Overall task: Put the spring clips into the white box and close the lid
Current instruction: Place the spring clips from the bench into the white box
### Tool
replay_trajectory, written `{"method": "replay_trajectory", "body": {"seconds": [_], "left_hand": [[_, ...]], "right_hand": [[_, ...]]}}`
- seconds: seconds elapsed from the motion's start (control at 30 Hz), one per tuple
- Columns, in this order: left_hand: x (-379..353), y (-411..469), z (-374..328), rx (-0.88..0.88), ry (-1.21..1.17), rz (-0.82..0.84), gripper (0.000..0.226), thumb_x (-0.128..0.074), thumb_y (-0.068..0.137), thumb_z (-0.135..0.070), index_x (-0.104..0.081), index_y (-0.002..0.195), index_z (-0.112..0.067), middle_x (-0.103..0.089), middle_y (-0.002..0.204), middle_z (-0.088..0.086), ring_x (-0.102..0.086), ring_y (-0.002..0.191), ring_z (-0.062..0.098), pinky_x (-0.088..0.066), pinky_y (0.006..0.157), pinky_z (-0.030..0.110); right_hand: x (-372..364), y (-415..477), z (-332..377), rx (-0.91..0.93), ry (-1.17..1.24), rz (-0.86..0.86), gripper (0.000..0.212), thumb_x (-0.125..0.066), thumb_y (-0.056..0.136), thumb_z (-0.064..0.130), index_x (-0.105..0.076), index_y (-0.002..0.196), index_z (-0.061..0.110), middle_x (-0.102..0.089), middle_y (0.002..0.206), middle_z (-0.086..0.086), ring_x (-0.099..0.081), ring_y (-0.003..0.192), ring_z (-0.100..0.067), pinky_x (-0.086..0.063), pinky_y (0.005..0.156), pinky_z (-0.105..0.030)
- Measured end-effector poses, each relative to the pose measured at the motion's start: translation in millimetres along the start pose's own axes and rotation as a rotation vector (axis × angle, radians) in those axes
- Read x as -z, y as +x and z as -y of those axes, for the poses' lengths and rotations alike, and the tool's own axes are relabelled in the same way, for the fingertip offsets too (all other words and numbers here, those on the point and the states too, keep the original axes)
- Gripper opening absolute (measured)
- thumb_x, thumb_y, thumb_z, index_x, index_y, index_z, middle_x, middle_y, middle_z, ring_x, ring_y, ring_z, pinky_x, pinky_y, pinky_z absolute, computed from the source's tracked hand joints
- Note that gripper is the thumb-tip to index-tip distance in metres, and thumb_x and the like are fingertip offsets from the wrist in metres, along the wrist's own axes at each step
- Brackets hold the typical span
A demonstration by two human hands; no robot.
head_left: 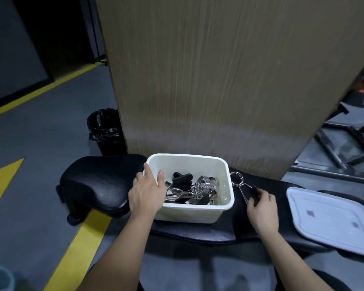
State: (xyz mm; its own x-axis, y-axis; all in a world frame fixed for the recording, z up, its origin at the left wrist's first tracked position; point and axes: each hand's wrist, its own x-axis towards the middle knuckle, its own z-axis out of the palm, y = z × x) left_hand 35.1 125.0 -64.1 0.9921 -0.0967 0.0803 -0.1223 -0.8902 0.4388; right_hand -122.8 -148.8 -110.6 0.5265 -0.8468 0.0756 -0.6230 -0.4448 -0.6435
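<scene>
- Beyond both my hands stands a big wooden panel [229,80], and the grey floor [40,127] with yellow lines is to the left of my left hand.
- Under my hands is a black padded desk [97,183]; it carries all the things.
- The white box [227,198] stands open between my two hands, with several spring clips [202,185] already lying inside, mixed metal coils and black handles.
- The lid [332,219] lies flat on the desk to the right of my right hand, apart from the box.
- My left hand [146,193] grasps the left wall of the box, thumb over the rim inside, fingers outside.
- My right hand [261,206] pinches the handles of one spring clip [237,179] just beside the right wall of the box; its coil points away from my hand, next to the rim.
- A black bin [105,131] stands on the floor, far beyond my left hand.
</scene>
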Motion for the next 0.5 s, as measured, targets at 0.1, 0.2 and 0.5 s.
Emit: {"method": "replay_trajectory", "body": {"seconds": [0.1,0.2,0.5], "left_hand": [[-0.2,-1.3,-1.0,-0.001,0.016,0.002,0.070,-0.017,0.099,-0.056,-0.018,0.155,-0.014,-0.049,0.137,0.018,-0.049,0.122,0.035,-0.044,0.089,0.046],[1.5,-1.8,-2.8,0.008,0.021,0.011,0.070,-0.017,0.099,-0.057,-0.018,0.155,-0.015,-0.049,0.137,0.017,-0.049,0.121,0.035,-0.044,0.090,0.046],[4.0,-1.7,-5.5,0.013,0.024,0.011,0.070,-0.017,0.098,-0.059,-0.019,0.154,-0.017,-0.049,0.137,0.016,-0.049,0.122,0.034,-0.044,0.090,0.048]], "right_hand": [[-15.4,1.3,-19.8,0.002,-0.164,0.209,0.054,-0.061,0.092,0.027,-0.049,0.141,0.007,-0.051,0.130,-0.024,-0.051,0.119,-0.045,-0.042,0.101,-0.045],[-25.6,4.4,-29.8,-0.042,-0.191,0.239,0.030,-0.060,0.092,0.022,-0.064,0.119,0.007,-0.059,0.113,-0.020,-0.059,0.104,-0.043,-0.049,0.088,-0.044],[3.0,20.5,10.3,-0.299,0.335,-0.050,0.027,-0.054,0.086,0.026,-0.073,0.080,0.007,-0.073,0.077,-0.016,-0.070,0.081,-0.038,-0.056,0.081,-0.043]]}}
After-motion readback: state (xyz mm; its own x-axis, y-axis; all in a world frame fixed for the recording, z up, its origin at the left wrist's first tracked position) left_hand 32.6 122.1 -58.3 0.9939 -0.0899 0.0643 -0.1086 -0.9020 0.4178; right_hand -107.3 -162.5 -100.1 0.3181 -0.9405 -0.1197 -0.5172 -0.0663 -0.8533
